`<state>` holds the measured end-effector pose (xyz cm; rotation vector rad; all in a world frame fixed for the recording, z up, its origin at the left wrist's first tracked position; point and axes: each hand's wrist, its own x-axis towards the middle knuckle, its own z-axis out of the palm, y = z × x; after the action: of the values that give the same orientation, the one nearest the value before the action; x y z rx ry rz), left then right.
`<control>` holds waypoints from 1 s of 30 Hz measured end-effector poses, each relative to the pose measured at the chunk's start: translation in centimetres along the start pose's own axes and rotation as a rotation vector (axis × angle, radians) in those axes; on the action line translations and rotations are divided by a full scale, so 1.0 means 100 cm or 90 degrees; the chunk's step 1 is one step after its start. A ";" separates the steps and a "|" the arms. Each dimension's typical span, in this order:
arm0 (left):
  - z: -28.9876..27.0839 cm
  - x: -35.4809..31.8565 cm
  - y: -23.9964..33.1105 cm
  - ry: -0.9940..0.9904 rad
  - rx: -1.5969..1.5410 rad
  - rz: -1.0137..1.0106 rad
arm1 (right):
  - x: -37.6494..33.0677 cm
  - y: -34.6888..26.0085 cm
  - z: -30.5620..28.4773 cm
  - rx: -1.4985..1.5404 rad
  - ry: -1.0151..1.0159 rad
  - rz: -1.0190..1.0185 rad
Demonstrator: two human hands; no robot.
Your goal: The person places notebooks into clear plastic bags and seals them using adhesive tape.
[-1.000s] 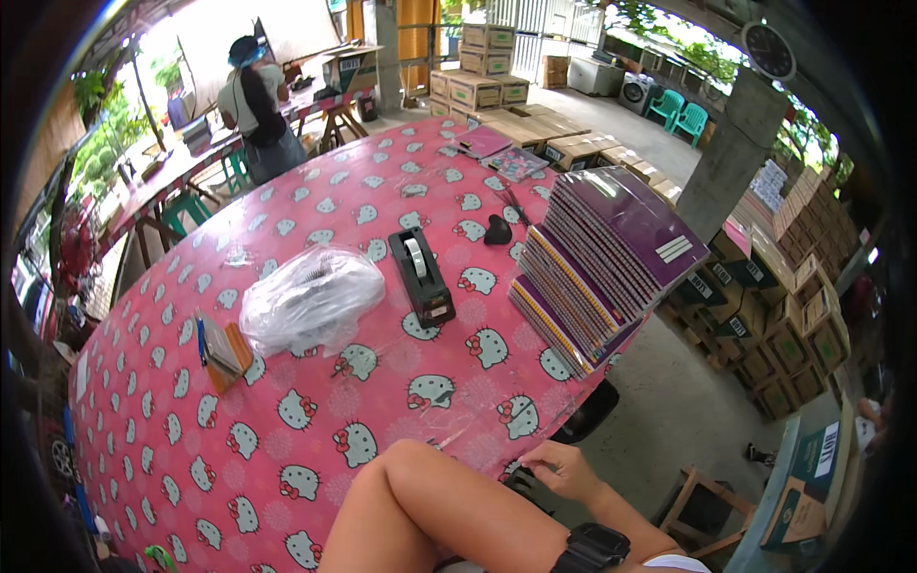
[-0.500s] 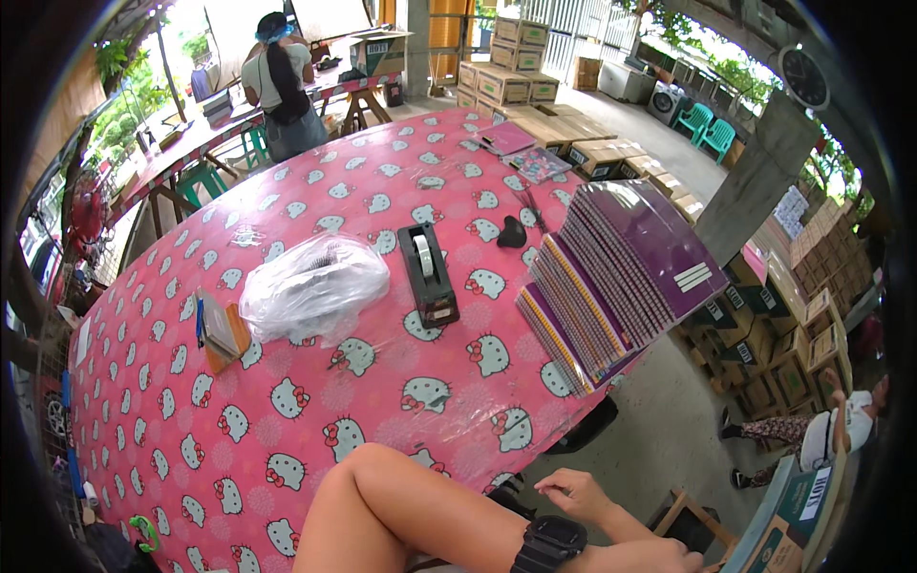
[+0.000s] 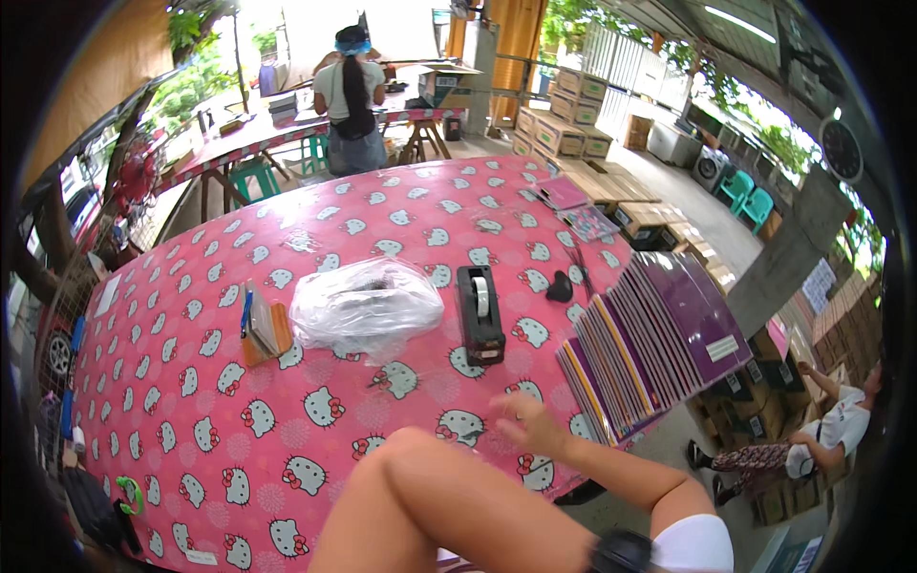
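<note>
My right hand (image 3: 533, 426) is over the near right part of the table, fingers loosely bent and apart, with nothing visible in them. The tape dispenser (image 3: 480, 315), black with a clear roll, stands just beyond it. To its right is a leaning stack of purple spiral notebooks (image 3: 659, 334). My left forearm (image 3: 478, 492) crosses the lower edge, elbow bent, a black watch (image 3: 621, 552) at its wrist. The left hand itself lies outside the picture. A crumpled clear plastic bag (image 3: 366, 304) with dark contents rests left of the dispenser.
The table wears a pink cat-print cover (image 3: 191, 382). On it lie a small wooden holder (image 3: 266, 329) with a blue pen, a black object (image 3: 560, 286) and flat packs (image 3: 573, 202). Carton stacks (image 3: 564, 129) stand beyond. One person (image 3: 351, 100) stands far off, another (image 3: 821, 430) at right.
The view has swung left and up, so the table's things sit lower and farther right. My right hand has moved left over the table. My left hand has left the picture.
</note>
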<state>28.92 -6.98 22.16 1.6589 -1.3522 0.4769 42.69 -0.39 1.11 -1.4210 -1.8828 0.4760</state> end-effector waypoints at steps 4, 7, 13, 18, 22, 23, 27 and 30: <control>-0.052 -0.090 0.010 0.127 -0.006 -0.150 | 0.043 0.072 0.010 -0.127 0.381 0.215; -0.085 -0.200 0.002 0.393 0.387 -0.525 | 0.070 0.115 0.039 0.066 0.506 0.312; -0.130 -0.370 -0.024 0.232 1.043 -1.011 | 0.112 0.110 0.079 0.084 0.582 0.368; -0.138 -0.471 0.003 0.052 0.803 -1.285 | 0.103 0.107 0.057 0.109 0.428 0.327; -0.100 -0.453 0.033 0.007 0.855 -1.251 | 0.086 0.092 0.067 0.122 0.354 0.316; -0.086 -0.450 0.042 0.025 0.902 -1.217 | 0.083 0.086 0.074 0.111 0.359 0.338; -0.028 -0.432 0.069 0.207 0.887 -1.187 | 0.076 0.067 0.089 0.138 0.402 0.290; -0.018 -0.395 0.060 0.356 0.844 -1.100 | 0.055 0.062 0.079 0.121 0.420 0.267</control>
<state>11.16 16.83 -4.57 2.5786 1.2881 0.6208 40.33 7.78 -6.61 -1.5961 -0.9990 0.3129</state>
